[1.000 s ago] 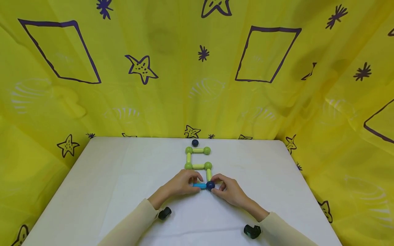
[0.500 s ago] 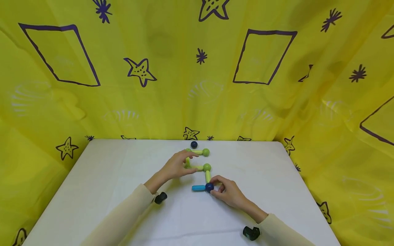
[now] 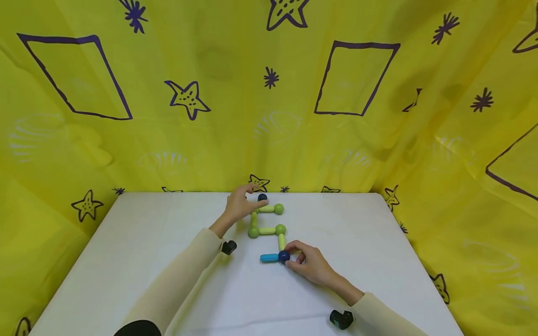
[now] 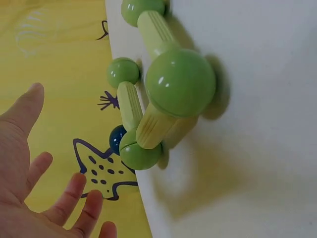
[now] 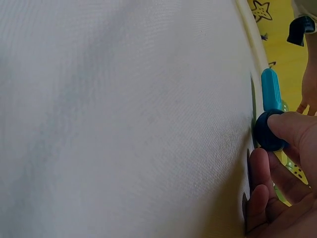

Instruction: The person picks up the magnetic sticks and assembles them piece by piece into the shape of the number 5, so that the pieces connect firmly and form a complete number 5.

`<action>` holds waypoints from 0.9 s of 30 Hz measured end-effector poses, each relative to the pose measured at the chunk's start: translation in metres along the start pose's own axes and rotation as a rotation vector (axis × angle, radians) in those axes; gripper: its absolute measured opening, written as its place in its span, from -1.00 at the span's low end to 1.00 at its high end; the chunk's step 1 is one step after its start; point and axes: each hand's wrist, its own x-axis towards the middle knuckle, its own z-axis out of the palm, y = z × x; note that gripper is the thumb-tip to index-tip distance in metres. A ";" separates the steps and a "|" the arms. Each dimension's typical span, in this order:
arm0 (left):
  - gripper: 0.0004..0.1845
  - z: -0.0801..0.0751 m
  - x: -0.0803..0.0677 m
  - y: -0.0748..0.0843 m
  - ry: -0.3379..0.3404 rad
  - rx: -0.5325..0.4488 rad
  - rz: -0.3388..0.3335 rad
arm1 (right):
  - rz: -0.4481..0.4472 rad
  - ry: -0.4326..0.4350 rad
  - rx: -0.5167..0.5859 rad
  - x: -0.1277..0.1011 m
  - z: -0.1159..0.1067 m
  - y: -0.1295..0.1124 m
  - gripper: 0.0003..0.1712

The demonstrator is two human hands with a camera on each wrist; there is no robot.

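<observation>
My left hand (image 3: 238, 205) reaches to the back of the table, fingers and thumb spread around a loose dark blue ball (image 3: 262, 197). In the left wrist view that ball is partly hidden behind a green ball (image 4: 140, 153). With thumb and fingers, my right hand (image 3: 313, 267) pinches a second dark blue ball (image 5: 267, 131) at the near end of a stick-and-ball chain. A blue stick (image 3: 269, 258) points left from this ball. Pale green sticks (image 3: 267, 231) and green balls (image 3: 280, 229) make up the rest of the chain, bent in a zigzag on the table.
The white-covered table (image 3: 357, 233) ends at a yellow patterned curtain (image 3: 227, 140), close behind the loose ball. Curtain hangs along both sides too. Dark wrist cameras (image 3: 341, 319) sit by the sleeves.
My left hand has let go of the blue stick and moved away over the green chain to the loose ball at the back. The right hand stays on its ball.
</observation>
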 end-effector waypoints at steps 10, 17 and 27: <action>-0.33 0.015 0.020 -0.001 0.053 -0.027 -0.241 | -0.007 0.017 0.009 0.000 0.002 0.001 -0.64; -0.37 0.031 0.026 -0.003 0.102 0.030 -0.296 | 0.002 0.019 0.009 0.000 0.003 0.003 -0.64; -0.42 0.050 0.031 -0.002 0.168 0.086 -0.353 | -0.005 0.014 0.010 0.000 0.002 0.004 -0.64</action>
